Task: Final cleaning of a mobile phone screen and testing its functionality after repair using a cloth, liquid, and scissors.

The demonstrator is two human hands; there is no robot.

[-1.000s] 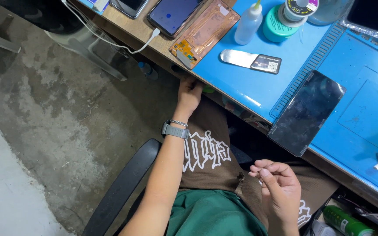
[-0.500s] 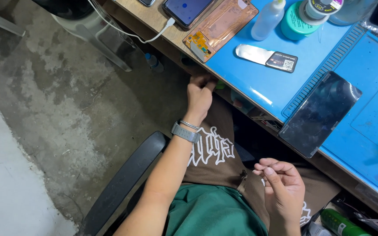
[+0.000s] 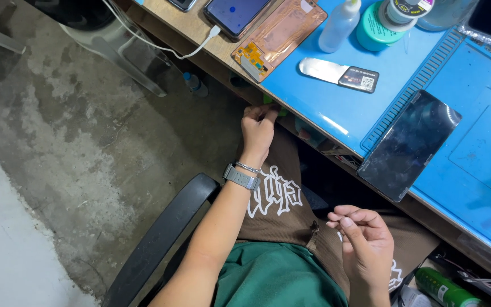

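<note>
The blue work mat (image 3: 336, 108) is covering most of the surface, and a dark phone (image 3: 409, 145) is lying on it with its near end hanging over the edge, within easy reach of the seated person. Far along the surface a copper-backed phone panel (image 3: 277, 34), a flat metal pry tool (image 3: 336, 74) and a clear squeeze bottle (image 3: 339, 25) are lying apart from one another. The left hand (image 3: 258, 126) is reaching under the surface edge, its grip curling narrow around something small and green (image 3: 269, 101) tucked there, mostly hidden by the edge. The right hand (image 3: 365, 241) is hovering over the lap, fingers pinching together; whether it is holding anything I cannot tell.
</note>
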